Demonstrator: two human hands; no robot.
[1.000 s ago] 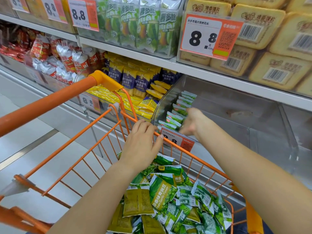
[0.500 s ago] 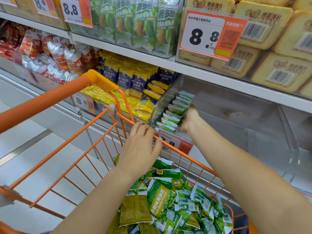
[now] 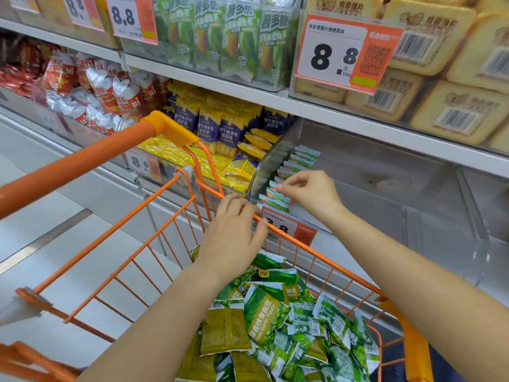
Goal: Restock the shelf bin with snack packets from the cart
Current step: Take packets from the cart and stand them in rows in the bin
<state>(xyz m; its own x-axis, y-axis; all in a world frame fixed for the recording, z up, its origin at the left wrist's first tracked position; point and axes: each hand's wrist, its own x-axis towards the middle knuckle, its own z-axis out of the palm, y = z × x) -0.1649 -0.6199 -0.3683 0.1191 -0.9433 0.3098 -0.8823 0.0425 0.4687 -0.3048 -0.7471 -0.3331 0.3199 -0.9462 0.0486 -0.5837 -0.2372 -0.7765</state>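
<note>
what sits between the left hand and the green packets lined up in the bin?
Head view: the cart's orange top rail, which the left hand rests on, then the bin's price tag below the row of green packets.

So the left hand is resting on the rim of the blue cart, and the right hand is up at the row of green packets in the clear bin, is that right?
Not quite: the cart is orange, not blue, as the head view shows. The rest holds: the left hand rests on its rim, and the right hand is up at the row of green packets in the clear bin.
</note>
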